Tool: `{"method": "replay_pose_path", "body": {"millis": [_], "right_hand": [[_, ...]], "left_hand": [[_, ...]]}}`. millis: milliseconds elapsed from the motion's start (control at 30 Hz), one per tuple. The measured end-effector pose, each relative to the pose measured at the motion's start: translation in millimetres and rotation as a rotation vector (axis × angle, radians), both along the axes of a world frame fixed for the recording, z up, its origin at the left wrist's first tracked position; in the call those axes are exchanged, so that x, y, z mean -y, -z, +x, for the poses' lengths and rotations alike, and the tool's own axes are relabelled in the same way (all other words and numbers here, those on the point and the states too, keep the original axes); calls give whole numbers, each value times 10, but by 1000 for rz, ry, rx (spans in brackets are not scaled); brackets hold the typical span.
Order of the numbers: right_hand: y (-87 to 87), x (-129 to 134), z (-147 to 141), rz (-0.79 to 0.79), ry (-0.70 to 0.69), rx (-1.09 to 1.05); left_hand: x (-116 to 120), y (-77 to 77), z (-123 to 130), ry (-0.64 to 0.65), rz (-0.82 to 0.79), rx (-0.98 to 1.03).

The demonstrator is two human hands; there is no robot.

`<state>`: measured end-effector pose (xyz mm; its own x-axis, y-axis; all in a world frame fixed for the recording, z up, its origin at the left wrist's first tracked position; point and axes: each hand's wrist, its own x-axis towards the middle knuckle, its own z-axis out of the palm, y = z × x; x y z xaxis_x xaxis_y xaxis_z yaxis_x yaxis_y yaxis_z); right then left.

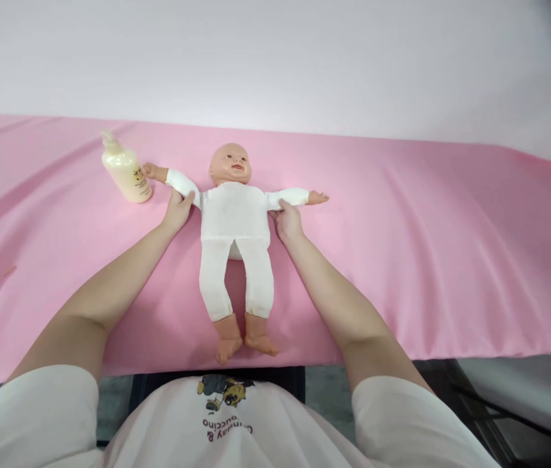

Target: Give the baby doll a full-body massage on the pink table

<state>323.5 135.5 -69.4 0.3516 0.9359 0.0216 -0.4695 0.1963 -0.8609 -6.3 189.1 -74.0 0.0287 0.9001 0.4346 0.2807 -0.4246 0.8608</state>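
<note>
A baby doll (pixel 235 211) with a bald head and a white cloth body lies on its back, arms spread and feet toward me. My left hand (pixel 178 209) is closed round the doll's upper arm on the left, thumb on top. My right hand (pixel 288 220) grips the other upper arm near the shoulder, thumb on top and the fingers partly hidden beneath. Beside the doll's fist on the left, a pale yellow pump bottle (pixel 128 172) stands tilted in the view.
A pink cloth (pixel 426 260) with soft folds covers the table. Behind it rises a white wall (pixel 275 65). The table's front edge runs just beyond the doll's feet, close to my shirt.
</note>
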Motion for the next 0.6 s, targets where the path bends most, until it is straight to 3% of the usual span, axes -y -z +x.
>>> {"method": "replay_pose_path", "body": {"millis": [100, 267, 333, 433, 600], "right_hand": [[-2, 22, 3, 35, -24, 107], [-39, 124, -34, 244, -75, 619], [-32, 126, -37, 273, -68, 697], [6, 71, -26, 193, -83, 551], [27, 8, -13, 30, -35, 202]], "left_hand": [[48, -50, 26, 20, 22, -37], [270, -285, 129, 291, 223, -285], [316, -339, 149, 327, 271, -308], [275, -296, 134, 277, 178, -225], [39, -41, 16, 62, 61, -77]]}}
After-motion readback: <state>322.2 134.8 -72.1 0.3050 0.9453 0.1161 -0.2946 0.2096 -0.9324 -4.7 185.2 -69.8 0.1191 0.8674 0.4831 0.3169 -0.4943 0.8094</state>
